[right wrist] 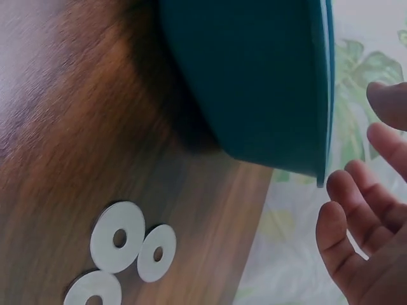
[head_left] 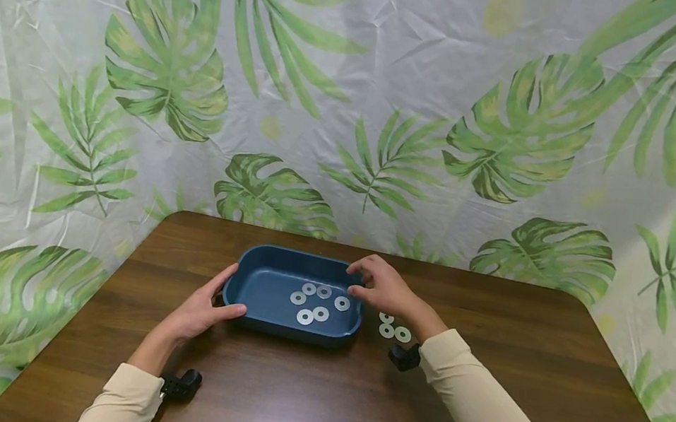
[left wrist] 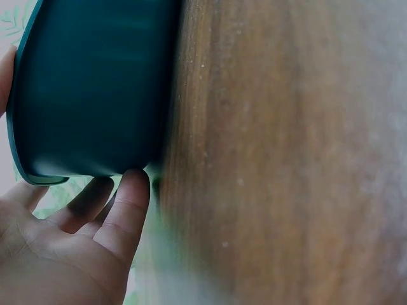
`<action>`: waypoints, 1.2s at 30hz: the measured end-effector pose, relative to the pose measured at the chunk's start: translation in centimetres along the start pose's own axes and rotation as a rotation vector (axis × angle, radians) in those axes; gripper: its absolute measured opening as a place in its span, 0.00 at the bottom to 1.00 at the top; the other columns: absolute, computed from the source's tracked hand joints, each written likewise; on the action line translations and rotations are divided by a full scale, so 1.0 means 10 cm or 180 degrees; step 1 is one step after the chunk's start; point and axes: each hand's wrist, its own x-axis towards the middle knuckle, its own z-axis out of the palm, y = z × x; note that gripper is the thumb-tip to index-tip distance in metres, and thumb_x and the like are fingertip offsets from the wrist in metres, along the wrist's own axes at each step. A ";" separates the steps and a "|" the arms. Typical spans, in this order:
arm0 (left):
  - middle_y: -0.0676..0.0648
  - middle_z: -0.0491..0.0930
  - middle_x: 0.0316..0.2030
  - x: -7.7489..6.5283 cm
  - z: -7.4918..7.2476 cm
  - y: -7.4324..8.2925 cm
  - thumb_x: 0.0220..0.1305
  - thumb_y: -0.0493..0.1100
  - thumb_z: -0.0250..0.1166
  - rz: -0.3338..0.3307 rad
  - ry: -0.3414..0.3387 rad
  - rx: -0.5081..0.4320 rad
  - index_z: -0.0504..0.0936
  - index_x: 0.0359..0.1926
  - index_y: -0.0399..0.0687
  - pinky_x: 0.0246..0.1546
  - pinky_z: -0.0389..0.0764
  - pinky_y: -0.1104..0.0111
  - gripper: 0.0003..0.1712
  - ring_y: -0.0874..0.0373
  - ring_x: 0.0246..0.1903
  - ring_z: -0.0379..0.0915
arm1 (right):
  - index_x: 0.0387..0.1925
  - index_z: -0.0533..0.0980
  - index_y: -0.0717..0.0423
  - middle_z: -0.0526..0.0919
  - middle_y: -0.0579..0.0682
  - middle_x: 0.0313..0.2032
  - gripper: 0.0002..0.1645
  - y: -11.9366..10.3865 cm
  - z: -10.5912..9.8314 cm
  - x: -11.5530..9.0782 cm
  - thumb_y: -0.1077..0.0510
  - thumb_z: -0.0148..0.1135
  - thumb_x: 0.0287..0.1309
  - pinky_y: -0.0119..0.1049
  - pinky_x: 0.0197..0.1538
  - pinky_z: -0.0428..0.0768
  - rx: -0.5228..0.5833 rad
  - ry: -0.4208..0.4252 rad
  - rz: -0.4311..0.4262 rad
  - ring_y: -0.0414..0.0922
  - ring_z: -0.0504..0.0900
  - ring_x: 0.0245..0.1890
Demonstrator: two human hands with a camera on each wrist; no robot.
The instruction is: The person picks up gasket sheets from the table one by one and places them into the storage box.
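Observation:
A dark blue rectangular bin stands on the table, with several flat metal washers on its floor. My left hand holds the bin's left end, thumb at the front rim and fingertips against the outer end wall. Over the right rim is my right hand, thumb and forefinger apart with no washer visible between them. In the right wrist view its other fingers bend loosely beside the rim. Three more washers lie on the table just right of the bin, below the right wrist.
The brown wooden table has its far edge close behind the bin. A leaf-patterned sheet hangs behind it. Black wrist cameras sit on both wrists, under beige sleeves.

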 end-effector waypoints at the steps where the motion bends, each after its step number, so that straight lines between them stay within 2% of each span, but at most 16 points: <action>1: 0.35 0.40 0.79 0.00 0.00 0.00 0.65 0.47 0.67 0.0000 0.0003 -0.0022 0.44 0.80 0.51 0.73 0.51 0.39 0.52 0.32 0.77 0.39 | 0.55 0.77 0.59 0.74 0.58 0.55 0.21 0.01 0.00 -0.01 0.56 0.66 0.63 0.50 0.54 0.79 -0.0018 0.0006 -0.0003 0.55 0.79 0.50; 8: 0.35 0.39 0.79 0.00 0.02 -0.01 0.66 0.48 0.66 0.0011 -0.0015 -0.0023 0.43 0.80 0.52 0.73 0.51 0.39 0.52 0.32 0.77 0.38 | 0.52 0.79 0.56 0.76 0.56 0.54 0.17 0.14 -0.07 -0.15 0.57 0.66 0.62 0.49 0.51 0.77 -0.0124 0.0215 -0.0021 0.51 0.77 0.46; 13: 0.36 0.39 0.79 -0.01 0.00 -0.01 0.66 0.47 0.66 0.0002 -0.0019 -0.0015 0.43 0.80 0.54 0.72 0.51 0.38 0.52 0.32 0.77 0.39 | 0.51 0.78 0.55 0.77 0.57 0.53 0.16 0.29 -0.14 -0.27 0.58 0.65 0.62 0.48 0.49 0.75 -0.0171 0.0259 0.0083 0.54 0.76 0.46; 21: 0.36 0.40 0.79 -0.01 -0.01 0.00 0.66 0.48 0.66 -0.0011 -0.0013 0.0029 0.43 0.80 0.55 0.72 0.51 0.38 0.52 0.32 0.77 0.39 | 0.48 0.79 0.61 0.79 0.58 0.47 0.14 0.56 -0.17 -0.42 0.60 0.64 0.62 0.41 0.42 0.73 -0.0360 0.0120 0.0100 0.49 0.74 0.37; 26: 0.36 0.40 0.79 -0.02 -0.01 0.01 0.66 0.48 0.66 -0.0003 -0.0010 0.0040 0.43 0.80 0.55 0.72 0.52 0.38 0.52 0.32 0.77 0.39 | 0.47 0.79 0.62 0.81 0.58 0.46 0.13 0.66 -0.16 -0.53 0.60 0.64 0.62 0.45 0.44 0.78 -0.0322 0.0065 0.0136 0.52 0.80 0.41; 29: 0.36 0.39 0.79 -0.02 -0.01 0.01 0.66 0.48 0.66 -0.0014 -0.0008 0.0028 0.43 0.80 0.55 0.72 0.52 0.38 0.52 0.32 0.77 0.38 | 0.46 0.80 0.60 0.82 0.57 0.47 0.12 0.73 -0.15 -0.59 0.60 0.64 0.62 0.44 0.44 0.79 -0.0318 0.0050 0.0191 0.50 0.82 0.41; 36: 0.35 0.39 0.79 -0.03 -0.01 0.02 0.66 0.48 0.66 -0.0007 -0.0020 0.0026 0.43 0.80 0.54 0.72 0.52 0.39 0.52 0.32 0.77 0.39 | 0.45 0.80 0.60 0.82 0.55 0.42 0.12 0.88 -0.07 -0.76 0.61 0.65 0.60 0.38 0.40 0.74 -0.0356 -0.0136 0.0133 0.43 0.76 0.36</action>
